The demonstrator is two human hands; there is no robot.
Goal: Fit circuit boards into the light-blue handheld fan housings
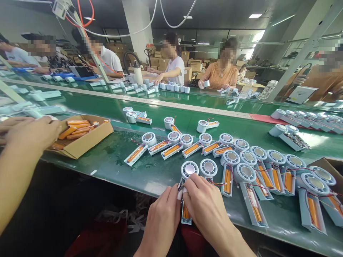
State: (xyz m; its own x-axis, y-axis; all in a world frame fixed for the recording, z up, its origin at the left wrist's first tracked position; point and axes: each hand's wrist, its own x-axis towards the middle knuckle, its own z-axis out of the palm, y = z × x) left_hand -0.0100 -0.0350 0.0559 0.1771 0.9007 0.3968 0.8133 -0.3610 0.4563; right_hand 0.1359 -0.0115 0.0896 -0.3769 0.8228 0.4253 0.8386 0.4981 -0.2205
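A light-blue handheld fan [189, 168] with its handle opened lies at the table's front edge, head pointing away from me. An orange battery shows in the lower handle, below my fingers. My left hand [164, 216] is closed on the left side of the handle, just under the fan head. My right hand [207, 205] is closed over the same spot from the right, fingertips meeting the left ones. Both hands hide the small parts and wires between the fingertips. A second open fan [208, 167] lies beside my right hand.
Several opened fans [227, 175] with orange batteries and red wires spread to the right. A cardboard box [88, 144] of orange batteries stands at left, near another person's hands [32, 134]. Across the green conveyor belt [150, 101], several co-workers handle fan parts.
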